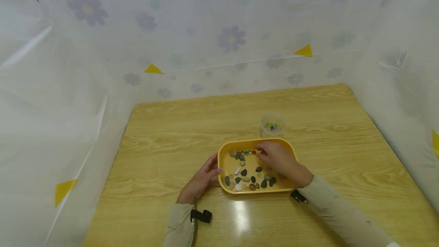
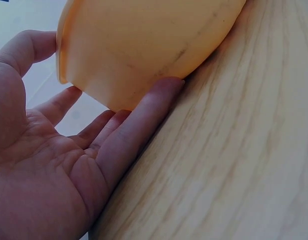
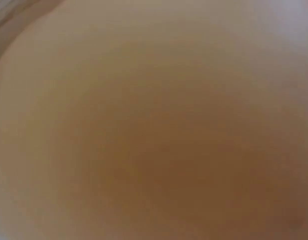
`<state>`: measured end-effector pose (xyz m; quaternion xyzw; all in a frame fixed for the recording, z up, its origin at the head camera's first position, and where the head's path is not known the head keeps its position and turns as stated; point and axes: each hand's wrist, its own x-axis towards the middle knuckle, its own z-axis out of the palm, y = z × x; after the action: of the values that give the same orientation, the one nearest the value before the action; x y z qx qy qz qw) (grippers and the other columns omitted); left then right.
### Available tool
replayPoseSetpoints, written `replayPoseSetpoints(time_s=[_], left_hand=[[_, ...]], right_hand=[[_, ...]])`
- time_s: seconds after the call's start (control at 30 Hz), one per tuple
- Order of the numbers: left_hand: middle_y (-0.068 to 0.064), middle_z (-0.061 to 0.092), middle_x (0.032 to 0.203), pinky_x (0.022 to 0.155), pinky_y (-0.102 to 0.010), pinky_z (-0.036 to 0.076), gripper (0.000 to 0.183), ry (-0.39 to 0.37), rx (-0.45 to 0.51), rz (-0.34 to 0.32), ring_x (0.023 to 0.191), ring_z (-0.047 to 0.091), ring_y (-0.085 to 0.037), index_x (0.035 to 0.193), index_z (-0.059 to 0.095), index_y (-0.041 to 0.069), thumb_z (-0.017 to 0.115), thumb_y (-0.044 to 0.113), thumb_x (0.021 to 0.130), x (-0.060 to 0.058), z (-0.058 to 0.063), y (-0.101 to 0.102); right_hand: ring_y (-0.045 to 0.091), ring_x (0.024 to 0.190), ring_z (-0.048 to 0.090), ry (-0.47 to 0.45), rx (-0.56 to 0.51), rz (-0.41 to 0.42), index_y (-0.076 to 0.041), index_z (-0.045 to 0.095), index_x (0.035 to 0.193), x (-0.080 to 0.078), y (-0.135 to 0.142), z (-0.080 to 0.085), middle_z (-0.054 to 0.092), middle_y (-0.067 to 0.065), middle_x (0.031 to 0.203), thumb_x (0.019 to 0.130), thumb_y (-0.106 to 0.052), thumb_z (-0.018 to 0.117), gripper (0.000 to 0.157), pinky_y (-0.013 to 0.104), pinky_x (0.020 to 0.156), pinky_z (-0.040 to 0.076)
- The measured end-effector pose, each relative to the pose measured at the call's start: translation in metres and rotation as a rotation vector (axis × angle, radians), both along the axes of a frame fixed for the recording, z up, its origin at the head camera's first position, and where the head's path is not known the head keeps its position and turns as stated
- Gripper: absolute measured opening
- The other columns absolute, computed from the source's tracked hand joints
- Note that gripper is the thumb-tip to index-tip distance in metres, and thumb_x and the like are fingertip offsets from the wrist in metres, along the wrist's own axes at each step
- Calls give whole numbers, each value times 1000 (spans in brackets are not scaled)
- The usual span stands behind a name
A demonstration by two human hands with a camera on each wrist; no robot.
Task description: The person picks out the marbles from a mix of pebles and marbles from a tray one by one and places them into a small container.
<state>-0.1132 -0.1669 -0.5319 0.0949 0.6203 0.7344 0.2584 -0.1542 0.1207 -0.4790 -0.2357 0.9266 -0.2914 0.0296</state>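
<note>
My left hand rests against the left end of a yellow plastic tray. In the left wrist view its fingertips touch the outer wall and rim of the tray, with the palm away from it. Over the tray's right part, my right hand reaches in, fingers bent down at the far wall. Its fingertips are right at an amber glass bead, at the end of a short row of glass beads. I cannot tell whether they hold anything. Dark and pale pebbles lie about the tray floor.
Just behind the tray stands a clear round container with green and blue glass pieces inside. The wooden table has whitish plastic sheeting along its back and sides. The right wrist view is a blur of yellow-brown.
</note>
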Motion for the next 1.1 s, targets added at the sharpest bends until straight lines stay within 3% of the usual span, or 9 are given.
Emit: replayPoseSetpoints(time_s=[0.33, 0.77, 1.1], left_hand=[[-12, 35, 142, 77, -50, 53, 56, -19, -11, 0, 115, 49, -35, 145, 27, 32, 50, 17, 97, -1, 0, -2], [-12, 34, 143, 78, -50, 53, 56, -11, -8, -12, 117, 47, -36, 146, 26, 31, 50, 18, 97, -2, -1, -1], [-13, 35, 142, 77, -49, 53, 57, -35, -14, 5, 115, 49, -33, 146, 26, 29, 52, 21, 96, 0, 2, 1]], right_hand=[[11, 72, 53, -19, 67, 9, -6, 67, 96, -2, -8, -6, 64, 0, 86, 87, -9, 63, 11, 28, 63, 48], [18, 90, 57, -13, 69, -1, -5, 66, 105, 3, -7, -11, 63, 3, 97, 90, -16, 61, 19, 37, 78, 50], [19, 91, 56, -9, 69, -19, -4, 66, 107, 4, -8, -20, 61, 5, 100, 90, -17, 60, 22, 37, 77, 50]])
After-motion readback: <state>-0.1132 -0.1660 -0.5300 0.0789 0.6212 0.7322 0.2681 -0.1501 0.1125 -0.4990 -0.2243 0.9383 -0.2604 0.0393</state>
